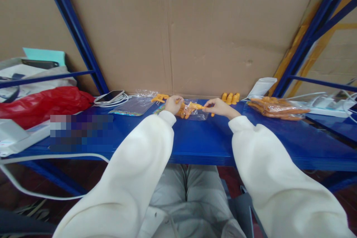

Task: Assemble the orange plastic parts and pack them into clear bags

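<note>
My left hand [174, 105] is closed at the left end of a clear plastic bag [201, 115] with orange plastic pieces [190, 109] in or on it. I cannot make out exactly what its fingers pinch. The fingertips of my right hand [219, 107] close on the thin right end of an orange piece. More orange pieces [160, 97] lie just behind my left hand. Several rounded orange pieces [231, 98] stand in a row behind my right hand. A flat clear bag [134, 106] with a shiny patterned edge rests to the left.
A phone [111, 96] and coiled white cable lie at the back left, near a red bag [47, 104]. Filled bags of orange pieces [276, 108] and a white power strip [329, 108] are on the right. Cardboard [195, 37] and blue posts bound the blue shelf [200, 141].
</note>
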Motion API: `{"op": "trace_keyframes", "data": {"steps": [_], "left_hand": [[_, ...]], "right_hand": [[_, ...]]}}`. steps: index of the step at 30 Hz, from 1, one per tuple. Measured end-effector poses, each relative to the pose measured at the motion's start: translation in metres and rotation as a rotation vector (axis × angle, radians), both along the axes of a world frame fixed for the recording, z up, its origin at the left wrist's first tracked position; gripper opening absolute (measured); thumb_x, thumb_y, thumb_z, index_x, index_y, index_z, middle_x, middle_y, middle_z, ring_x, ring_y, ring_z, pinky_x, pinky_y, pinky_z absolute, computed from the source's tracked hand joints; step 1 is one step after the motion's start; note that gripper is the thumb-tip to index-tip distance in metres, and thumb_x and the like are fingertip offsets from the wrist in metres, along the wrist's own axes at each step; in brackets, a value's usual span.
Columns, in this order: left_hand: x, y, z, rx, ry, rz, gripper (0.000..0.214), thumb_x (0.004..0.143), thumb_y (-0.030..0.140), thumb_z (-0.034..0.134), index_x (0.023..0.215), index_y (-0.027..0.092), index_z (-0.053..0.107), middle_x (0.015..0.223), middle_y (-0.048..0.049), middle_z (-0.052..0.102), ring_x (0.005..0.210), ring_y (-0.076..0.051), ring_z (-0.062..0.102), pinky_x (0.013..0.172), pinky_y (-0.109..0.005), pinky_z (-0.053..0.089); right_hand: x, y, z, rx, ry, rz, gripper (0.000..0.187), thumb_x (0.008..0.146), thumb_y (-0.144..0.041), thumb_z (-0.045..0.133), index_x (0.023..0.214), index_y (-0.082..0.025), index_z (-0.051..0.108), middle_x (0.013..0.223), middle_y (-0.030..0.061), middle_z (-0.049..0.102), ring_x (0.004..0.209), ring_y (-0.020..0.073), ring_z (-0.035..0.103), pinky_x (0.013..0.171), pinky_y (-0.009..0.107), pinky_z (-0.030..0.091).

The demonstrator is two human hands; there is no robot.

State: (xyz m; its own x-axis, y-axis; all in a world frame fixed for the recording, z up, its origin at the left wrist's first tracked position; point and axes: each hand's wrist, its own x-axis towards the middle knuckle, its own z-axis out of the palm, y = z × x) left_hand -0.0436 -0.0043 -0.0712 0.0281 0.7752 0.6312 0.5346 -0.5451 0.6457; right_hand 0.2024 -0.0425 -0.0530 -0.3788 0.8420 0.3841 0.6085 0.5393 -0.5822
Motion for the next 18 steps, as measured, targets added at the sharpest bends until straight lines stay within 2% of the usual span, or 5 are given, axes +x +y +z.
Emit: {"op": "trace_keyframes", "data": {"steps": [6,10,14,18], "left_hand": [[0.002,0.009,-0.007,0.089,0.029,-0.078,0.008,0.078,0.014,0.066,0.075,0.02,0.069,0.091,-0.0059,0.077,0.095,-0.022,0.071,0.098,-0.038,0.054],[0.007,0.008,-0.007,0.156,0.06,-0.163,0.006,0.08,0.016,0.066,0.076,0.02,0.07,0.095,-0.006,0.077,0.097,-0.021,0.071,0.099,-0.039,0.054],[0.01,0.004,-0.005,0.169,0.065,-0.188,0.006,0.081,0.016,0.067,0.077,0.019,0.07,0.098,-0.0077,0.077,0.099,-0.022,0.071,0.101,-0.042,0.053],[0.012,-0.002,-0.002,0.116,0.039,-0.179,0.006,0.079,0.015,0.068,0.075,0.019,0.07,0.1,-0.0093,0.076,0.101,-0.023,0.071,0.103,-0.041,0.051]], "right_hand": [[-0.011,0.008,-0.013,0.2,-0.102,0.007,0.019,0.079,-0.035,0.073,0.077,-0.017,0.08,0.077,0.0058,0.072,0.072,0.0169,0.064,0.069,0.026,0.049],[-0.019,0.009,-0.015,0.309,-0.21,-0.094,0.013,0.08,-0.029,0.072,0.082,-0.019,0.08,0.093,0.0082,0.071,0.089,0.0201,0.065,0.081,0.03,0.05],[-0.028,-0.004,-0.008,0.261,-0.324,-0.173,0.015,0.085,-0.026,0.065,0.081,-0.019,0.078,0.096,0.008,0.071,0.089,0.02,0.065,0.08,0.028,0.049],[-0.036,-0.016,0.0,0.167,-0.421,-0.277,0.016,0.087,-0.026,0.062,0.085,-0.018,0.076,0.101,0.0099,0.073,0.093,0.0214,0.067,0.077,0.025,0.047]]}}
